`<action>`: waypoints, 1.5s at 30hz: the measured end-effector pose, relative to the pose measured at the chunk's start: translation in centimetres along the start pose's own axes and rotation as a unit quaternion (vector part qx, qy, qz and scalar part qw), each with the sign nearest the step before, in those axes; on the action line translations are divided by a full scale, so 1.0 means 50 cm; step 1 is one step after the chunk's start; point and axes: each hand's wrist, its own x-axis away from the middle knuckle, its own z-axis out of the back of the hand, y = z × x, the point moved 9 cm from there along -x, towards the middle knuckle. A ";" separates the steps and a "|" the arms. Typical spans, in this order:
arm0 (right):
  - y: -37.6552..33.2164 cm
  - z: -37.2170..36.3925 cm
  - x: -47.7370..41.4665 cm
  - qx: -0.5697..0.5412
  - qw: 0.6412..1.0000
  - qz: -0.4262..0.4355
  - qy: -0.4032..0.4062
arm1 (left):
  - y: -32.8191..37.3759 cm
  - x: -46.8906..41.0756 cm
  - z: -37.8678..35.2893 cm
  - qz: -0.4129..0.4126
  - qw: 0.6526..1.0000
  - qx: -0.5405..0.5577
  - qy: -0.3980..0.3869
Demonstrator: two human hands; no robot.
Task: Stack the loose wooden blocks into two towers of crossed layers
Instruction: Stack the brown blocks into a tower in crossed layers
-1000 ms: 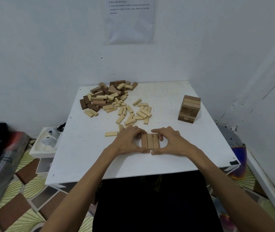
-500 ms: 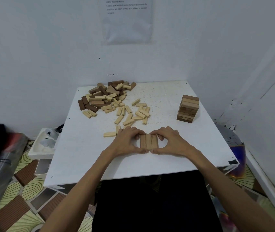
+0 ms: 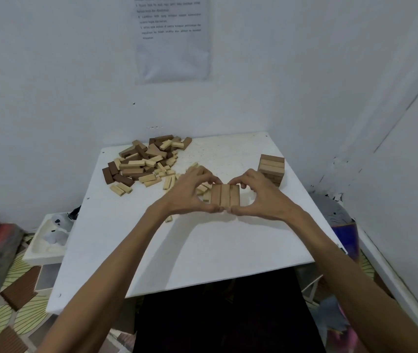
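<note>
From the head camera, both hands are raised over the middle of the white desk (image 3: 202, 250) with a flat row of three blocks (image 3: 225, 198) pinched between them. The left hand (image 3: 190, 192) curls round the row's left side, thumb under the near edge and fingers over the far edge; the right hand (image 3: 261, 194) mirrors it on the right side, and the two thumbs nearly meet at the near edge. Each hand is half closed, clamped on the row, which runs lengthwise away from the person; whether it is clear of the desk I cannot tell, though a shadow lies on the desk beneath it. Behind the left hand a loose heap of blocks (image 3: 141, 164), pale and dark brown mixed, spreads across the far left part of the desk. At the far right stands a short tower (image 3: 272, 169) of crossed layers, just beyond the right hand's knuckles. A printed sheet (image 3: 172, 34) hangs on the wall above.
</note>
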 end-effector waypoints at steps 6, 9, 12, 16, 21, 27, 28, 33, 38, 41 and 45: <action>0.022 0.078 -0.020 0.011 0.999 -0.015 0.029 | 0.037 -0.084 0.013 -0.019 1.000 0.003 -0.019; 0.043 0.109 -0.026 0.028 0.999 -0.026 0.039 | 0.050 -0.126 0.007 -0.029 0.999 0.012 -0.031; 0.070 0.145 -0.030 0.035 0.997 -0.043 0.046 | 0.064 -0.173 -0.003 -0.037 0.998 0.022 -0.037; 0.111 0.179 -0.041 0.040 0.996 -0.061 0.049 | 0.078 -0.232 -0.022 -0.046 0.997 0.032 -0.048; 0.159 0.208 -0.053 0.041 0.995 -0.075 0.049 | 0.080 -0.293 -0.048 -0.042 0.995 0.067 -0.067; 0.207 0.212 -0.061 0.018 0.996 -0.082 0.041 | 0.062 -0.337 -0.081 -0.025 0.992 0.092 -0.088; 0.212 0.212 -0.062 0.017 0.996 -0.083 0.040 | 0.060 -0.341 -0.086 -0.023 0.991 0.094 -0.091; 0.226 0.212 -0.061 0.005 0.996 -0.082 0.040 | 0.057 -0.352 -0.106 -0.019 0.989 0.105 -0.099; 0.232 0.215 -0.055 -0.001 0.995 -0.083 0.047 | 0.056 -0.357 -0.114 -0.016 0.989 0.105 -0.100; 0.233 0.216 -0.054 -0.001 0.995 -0.082 0.048 | 0.057 -0.358 -0.116 -0.018 0.989 0.102 -0.102; 0.238 0.213 -0.053 0.003 0.995 -0.092 0.044 | 0.059 -0.358 -0.117 -0.021 0.990 0.096 -0.102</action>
